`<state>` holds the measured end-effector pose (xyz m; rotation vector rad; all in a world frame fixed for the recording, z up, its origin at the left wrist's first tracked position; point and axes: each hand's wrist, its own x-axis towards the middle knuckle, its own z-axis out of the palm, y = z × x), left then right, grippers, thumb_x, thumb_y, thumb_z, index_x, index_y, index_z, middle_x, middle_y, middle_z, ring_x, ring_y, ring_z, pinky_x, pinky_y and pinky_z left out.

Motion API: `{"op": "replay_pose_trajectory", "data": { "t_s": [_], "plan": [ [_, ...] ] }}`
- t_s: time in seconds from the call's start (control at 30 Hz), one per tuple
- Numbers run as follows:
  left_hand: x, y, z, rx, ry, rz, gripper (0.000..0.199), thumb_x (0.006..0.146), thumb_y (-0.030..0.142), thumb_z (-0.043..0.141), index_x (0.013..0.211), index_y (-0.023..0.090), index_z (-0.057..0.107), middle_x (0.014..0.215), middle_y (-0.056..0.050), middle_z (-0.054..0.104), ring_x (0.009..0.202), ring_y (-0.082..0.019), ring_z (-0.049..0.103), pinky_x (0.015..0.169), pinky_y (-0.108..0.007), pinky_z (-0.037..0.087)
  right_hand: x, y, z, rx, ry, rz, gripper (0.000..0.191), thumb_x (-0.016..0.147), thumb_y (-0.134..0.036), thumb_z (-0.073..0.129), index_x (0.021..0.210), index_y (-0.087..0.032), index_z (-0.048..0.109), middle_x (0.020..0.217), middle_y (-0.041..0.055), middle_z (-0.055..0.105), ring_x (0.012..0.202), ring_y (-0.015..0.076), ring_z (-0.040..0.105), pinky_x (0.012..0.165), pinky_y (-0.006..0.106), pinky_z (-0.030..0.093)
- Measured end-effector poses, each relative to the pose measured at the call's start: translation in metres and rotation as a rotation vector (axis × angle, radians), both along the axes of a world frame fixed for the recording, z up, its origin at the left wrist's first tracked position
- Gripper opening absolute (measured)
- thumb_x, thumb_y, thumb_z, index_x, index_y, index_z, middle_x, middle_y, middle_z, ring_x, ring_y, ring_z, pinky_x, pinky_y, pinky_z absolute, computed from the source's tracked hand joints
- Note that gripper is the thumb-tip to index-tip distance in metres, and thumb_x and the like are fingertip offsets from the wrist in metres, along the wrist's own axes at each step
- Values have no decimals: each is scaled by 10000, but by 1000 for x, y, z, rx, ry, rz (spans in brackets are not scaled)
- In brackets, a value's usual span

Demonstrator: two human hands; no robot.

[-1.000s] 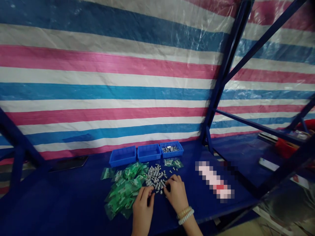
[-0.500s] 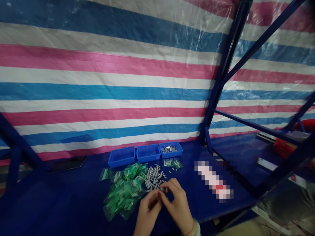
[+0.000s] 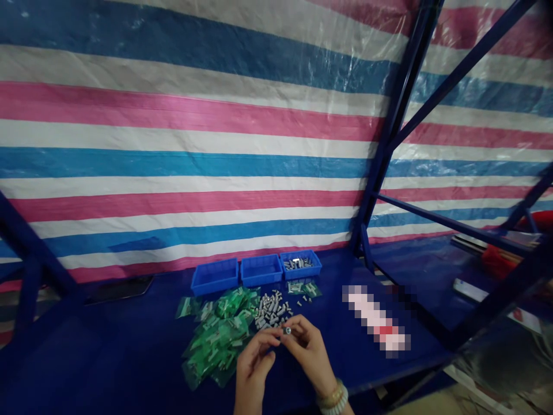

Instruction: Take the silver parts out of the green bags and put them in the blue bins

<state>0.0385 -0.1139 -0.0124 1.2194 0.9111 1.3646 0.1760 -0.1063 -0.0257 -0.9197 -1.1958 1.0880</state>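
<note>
A small metal piece (image 3: 287,331) is pinched between the thumb and forefinger of my right hand (image 3: 309,349). My left hand (image 3: 258,358) is beside it, thumb and fingers apart, with its fingertips close to the piece. Just beyond my hands lies a pile of loose metal parts (image 3: 271,310). Left of that pile are many small green-tinted plastic bags (image 3: 216,343) with pieces inside. Two clear bags (image 3: 305,288) and a few small loose screws (image 3: 305,300) lie behind my right hand.
Along the back of the blue table (image 3: 108,351) stand two blue trays (image 3: 215,275) (image 3: 261,270) and a third blue tray (image 3: 320,266) holding metal parts. A dark flat object (image 3: 123,288) lies at the left. Blue frame posts (image 3: 380,155) rise at the right before striped sheeting.
My left thumb has come away from the metal piece and my left hand has opened. The piece now shows more clearly in my right fingertips.
</note>
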Motion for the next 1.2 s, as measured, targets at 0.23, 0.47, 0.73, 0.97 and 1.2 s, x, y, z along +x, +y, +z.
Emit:
{"op": "replay_pose_trajectory", "data": {
  "t_s": [0.23, 0.47, 0.73, 0.97, 1.2],
  "plan": [
    [-6, 6, -19, 25, 76, 51, 105, 716, 199, 596, 736, 192, 699, 912, -73, 707, 963, -281, 626, 907, -375, 451, 42, 80, 26, 252, -388, -383, 215, 842, -334, 582, 956, -174, 669, 889, 73, 709, 807, 214, 656, 775, 339, 510],
    [-11, 6, -36, 37, 68, 114, 96, 725, 208, 607, 743, 194, 699, 877, -60, 694, 922, -264, 631, 857, -345, 484, 61, 107, 18, 174, -832, -490, 260, 836, -208, 552, 1066, -133, 648, 1025, 133, 681, 889, 241, 624, 837, 372, 470],
    [-13, 8, -48, 59, 8, 281, 43, 700, 211, 648, 715, 190, 683, 861, -52, 677, 897, -241, 623, 780, -287, 508, 20, 49, -5, 70, -1138, -272, 158, 823, -140, 589, 812, -256, 695, 867, 26, 670, 946, 239, 528, 764, 324, 351],
    [-14, 8, -48, 77, 32, 278, 49, 703, 202, 631, 706, 189, 679, 876, -60, 676, 921, -250, 620, 817, -314, 507, 24, 79, 3, 52, -1306, -125, 162, 824, -151, 617, 804, -272, 723, 936, 36, 640, 1011, 252, 487, 805, 355, 302],
    [-11, 5, -36, 80, 94, 274, 82, 704, 176, 600, 722, 196, 677, 896, -59, 674, 946, -248, 620, 854, -328, 502, 28, 82, -2, 39, -1238, -150, 85, 742, -159, 715, 744, -244, 713, 934, 38, 632, 1014, 264, 505, 834, 375, 335]
  ]
}}
